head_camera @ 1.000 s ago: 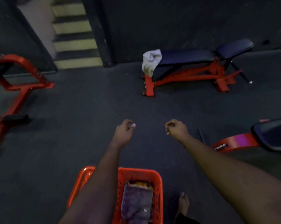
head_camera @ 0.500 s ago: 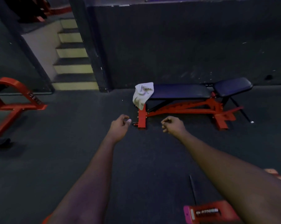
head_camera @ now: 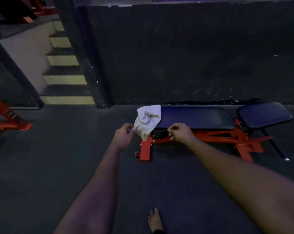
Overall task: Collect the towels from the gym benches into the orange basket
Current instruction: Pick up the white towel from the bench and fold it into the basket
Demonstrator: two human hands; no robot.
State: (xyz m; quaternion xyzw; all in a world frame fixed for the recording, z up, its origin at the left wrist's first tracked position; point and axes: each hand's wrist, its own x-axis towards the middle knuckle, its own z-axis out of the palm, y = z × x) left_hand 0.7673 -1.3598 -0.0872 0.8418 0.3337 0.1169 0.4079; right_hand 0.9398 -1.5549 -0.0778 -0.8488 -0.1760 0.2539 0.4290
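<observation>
Over the left end of the worktop [head_camera: 195, 117] hangs the white towel [head_camera: 147, 121], half off. Left hand [head_camera: 123, 136] beside it, right hand [head_camera: 180, 132] near, fingers loosely curled, empty. Risk: a careless pinch, towel sliding down to the floor [head_camera: 58, 157]. Basket not visible.

White towel [head_camera: 148, 121] drapes the bench [head_camera: 195, 117] (left end).

White towel [head_camera: 147, 121], crumpled, faint print; draped over left end of dark-padded, red-framed worktop [head_camera: 196, 117]; lower corner hanging.
</observation>
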